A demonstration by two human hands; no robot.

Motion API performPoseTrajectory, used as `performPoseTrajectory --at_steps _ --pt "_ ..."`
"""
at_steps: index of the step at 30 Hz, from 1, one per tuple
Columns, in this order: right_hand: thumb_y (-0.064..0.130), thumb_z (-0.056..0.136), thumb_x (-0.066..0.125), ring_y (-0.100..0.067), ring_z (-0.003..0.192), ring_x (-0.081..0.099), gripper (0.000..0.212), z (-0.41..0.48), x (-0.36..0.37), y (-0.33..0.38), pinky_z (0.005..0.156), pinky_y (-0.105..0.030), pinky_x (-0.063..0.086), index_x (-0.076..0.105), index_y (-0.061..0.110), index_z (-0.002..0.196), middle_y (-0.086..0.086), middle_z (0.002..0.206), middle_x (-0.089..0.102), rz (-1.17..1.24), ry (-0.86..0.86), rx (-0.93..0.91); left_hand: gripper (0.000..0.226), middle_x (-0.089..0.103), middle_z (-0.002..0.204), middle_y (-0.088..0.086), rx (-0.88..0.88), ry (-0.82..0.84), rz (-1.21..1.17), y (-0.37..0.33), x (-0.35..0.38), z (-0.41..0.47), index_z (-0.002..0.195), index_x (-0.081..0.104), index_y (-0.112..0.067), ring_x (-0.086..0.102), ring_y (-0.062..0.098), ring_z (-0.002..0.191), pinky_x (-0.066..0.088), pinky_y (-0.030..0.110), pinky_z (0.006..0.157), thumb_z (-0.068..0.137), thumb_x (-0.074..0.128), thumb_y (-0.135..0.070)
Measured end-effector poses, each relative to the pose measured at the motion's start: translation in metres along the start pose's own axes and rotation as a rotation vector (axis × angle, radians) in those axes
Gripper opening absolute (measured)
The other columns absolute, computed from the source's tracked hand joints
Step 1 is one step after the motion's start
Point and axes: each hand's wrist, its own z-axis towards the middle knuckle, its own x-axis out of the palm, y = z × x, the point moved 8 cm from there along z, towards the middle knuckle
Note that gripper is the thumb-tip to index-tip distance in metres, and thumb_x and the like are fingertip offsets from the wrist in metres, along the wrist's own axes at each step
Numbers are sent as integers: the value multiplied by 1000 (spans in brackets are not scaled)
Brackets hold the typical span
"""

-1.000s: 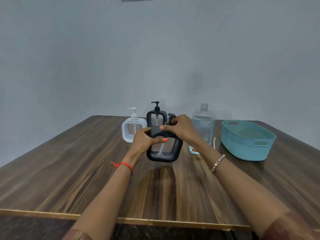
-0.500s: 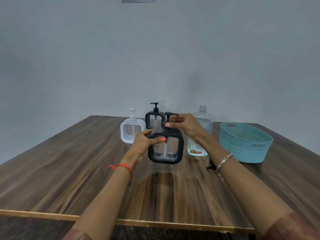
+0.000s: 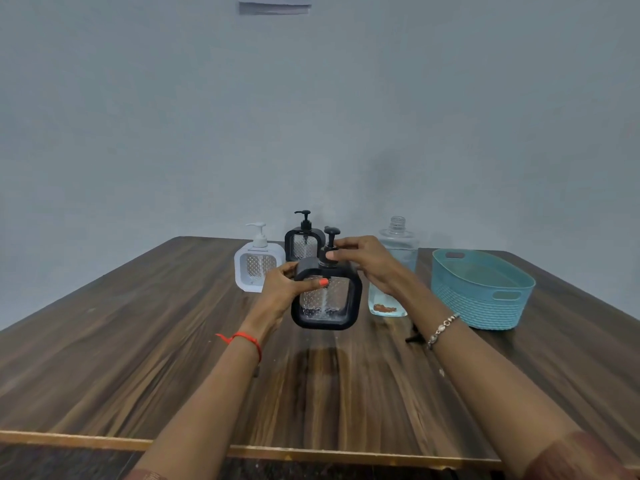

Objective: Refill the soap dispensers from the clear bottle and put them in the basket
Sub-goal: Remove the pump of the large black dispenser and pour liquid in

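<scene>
Grip: left hand (image 3: 284, 289) wraps the near black dispenser (image 3: 325, 303), which I hold above the desk (image 3: 138, 341); right hand (image 3: 372, 263) fingers (image 3: 346, 242) pinch its pump (image 3: 330, 237).
Progress: I judge it is being capped or uncapped; little liquid shows inside.
Left: white dispenser (image 3: 258, 268) and second black dispenser (image 3: 304, 242) stand behind; clear bottle (image 3: 398, 249) is uncapped; basket (image 3: 481, 299) holds no dispenser.
Room: dark wood grain, bare grey wall (image 3: 311, 116).

We cannot read any words or numbers here. The clear bottle (image 3: 398, 245) has a small reddish mark (image 3: 384, 308) near its bottom, but it is too blurry for us to read. High above the clear bottle, on the wall, hangs a grey paper (image 3: 274, 4), too far off to read.
</scene>
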Motion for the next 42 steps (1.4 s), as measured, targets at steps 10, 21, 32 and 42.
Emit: performPoseTrajectory --at_steps 10,21,32,42 --pt "-5 70 70 -8 70 63 22 1 -4 11 58 -11 46 69 -1 91 -3 78 67 -133 -37 12 35 73 76 -3 -33 -18 -56 7 5 -3 89 68 -9 69 5 67 51 12 58 59 81 3" --pt "17 71 76 -11 84 61 22 -7 -48 24 77 -26 43 72 8 91 -4 87 70 107 -330 -64 36 72 81 -1 -70 -67 -16 14 -9 -5 88 67 -11 68 3 65 50 11 54 58 83 1" --pt "12 68 80 -9 80 63 23 -40 -65 38 74 -26 53 66 20 85 3 85 68 14 -510 -381 35 70 82 2 -80 -207 -91 16 -26 -9 87 65 -11 67 12 70 51 15 49 59 81 2" --pt "-6 80 54 -15 101 52 28 -79 9 -63 89 -24 43 60 6 105 -7 109 58 -922 232 -466 33 69 83 3 -54 -287 -138 18 -29 -1 87 64 -11 65 16 75 51 23 62 62 82 -3"
